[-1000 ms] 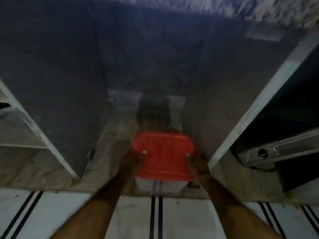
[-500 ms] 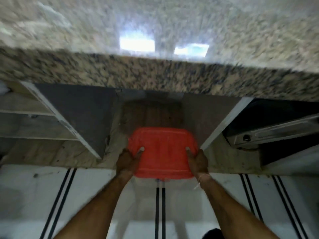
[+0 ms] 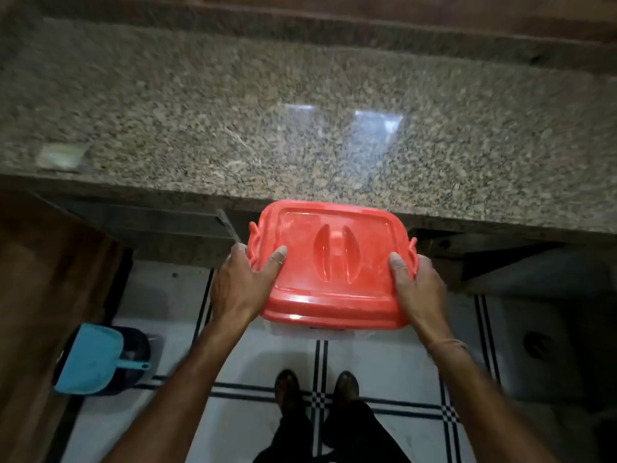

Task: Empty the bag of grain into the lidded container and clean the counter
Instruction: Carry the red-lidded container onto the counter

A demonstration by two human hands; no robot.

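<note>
Gripping the container [image 3: 310, 333] by its two short sides, both hands hold it level above the floor [image 3: 384, 369], in front of the table [image 3: 300, 128]. The red lid [image 3: 334, 262] is seated on the pale body. In this view its far edge overlaps the table's front edge; contact between them cannot be determined.

- Left hand [image 3: 243, 282]: thumb flat on the lid top, remaining fingers [image 3: 238, 253] curled down over the left side beside the latch.
- Right hand [image 3: 417, 285]: thumb flat on the lid top, palm against the right side. A thin thread [image 3: 447, 344] circles the wrist.

A pale object [image 3: 61, 155] lies on the table at far left, too blurred to identify. A blue dustpan [image 3: 90, 359] stands on the floor at lower left. The person's feet [image 3: 287, 385] are directly below the container.
</note>
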